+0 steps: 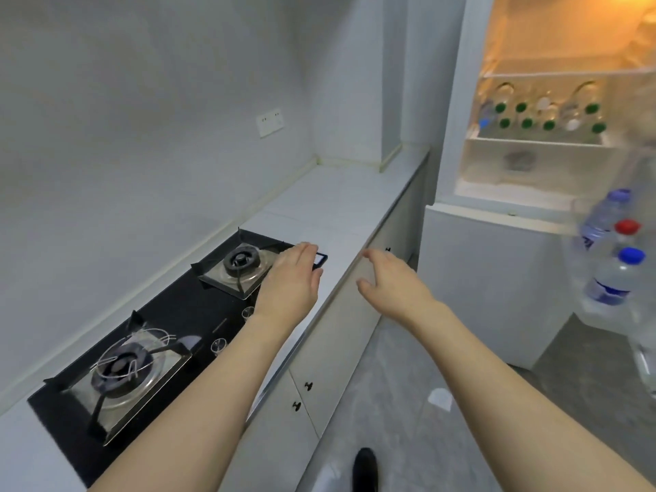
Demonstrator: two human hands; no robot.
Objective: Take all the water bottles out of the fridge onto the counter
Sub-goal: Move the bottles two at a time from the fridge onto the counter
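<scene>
From the head camera, the fridge [451,101] stood open at the far right, past the end of the white counter [337,200]. The water bottles [543,115] stood crowded on a lit shelf inside, seen from above as a cluster of mostly green caps with a few white ones. More bottles sat in the door rack [603,310] at the right edge: one with a red cap [627,227], one with a blue cap [631,254], and a third [603,214] behind them.

The left hand [289,275] hovered over the counter beside the gas hob [149,335], fingers straight and holding nothing. The right hand [390,282] reached out beyond the counter edge, fingers loosely spread, also empty. Neither touched a bottle.

The bottles looked like thin clear plastic and probably full, so likely weighty for their size, with walls that would give under a squeeze. Cold from the fridge, they might be damp and slippery. Gripping round the middle of the body seemed safest; the packed shelf might only allow a first pinch at the neck under the cap.
</scene>
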